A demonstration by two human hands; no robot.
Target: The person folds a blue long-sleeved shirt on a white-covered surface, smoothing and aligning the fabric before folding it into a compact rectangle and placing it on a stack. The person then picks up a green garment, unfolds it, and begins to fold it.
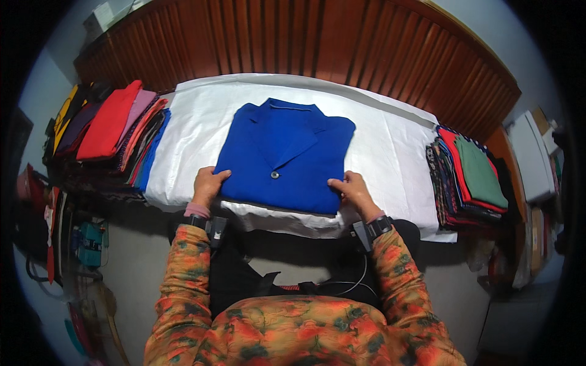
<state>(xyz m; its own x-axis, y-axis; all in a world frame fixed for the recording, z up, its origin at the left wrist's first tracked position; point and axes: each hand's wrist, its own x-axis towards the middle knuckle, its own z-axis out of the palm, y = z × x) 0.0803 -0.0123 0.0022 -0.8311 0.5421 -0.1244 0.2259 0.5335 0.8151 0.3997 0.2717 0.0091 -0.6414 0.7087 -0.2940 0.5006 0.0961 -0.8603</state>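
Note:
A folded blue blazer [279,146] lies front side up on a white cloth [389,160], its collar towards the far side and one round button [274,174] showing at the middle. My left hand [208,184] grips its near left edge, thumb on top and fingers hidden beneath or behind the fabric. At the near right edge, my right hand [353,187] pinches the blazer the same way, thumb over the cloth. The bottom fold of the blazer runs close along the table's near edge.
Stacked folded clothes [110,123] stand at the left end, a red garment on top. Another pile [480,174] sits at the right end, topped with green. Behind the white cloth rises a slatted wooden panel [293,39]. A white cable [361,274] hangs near my lap.

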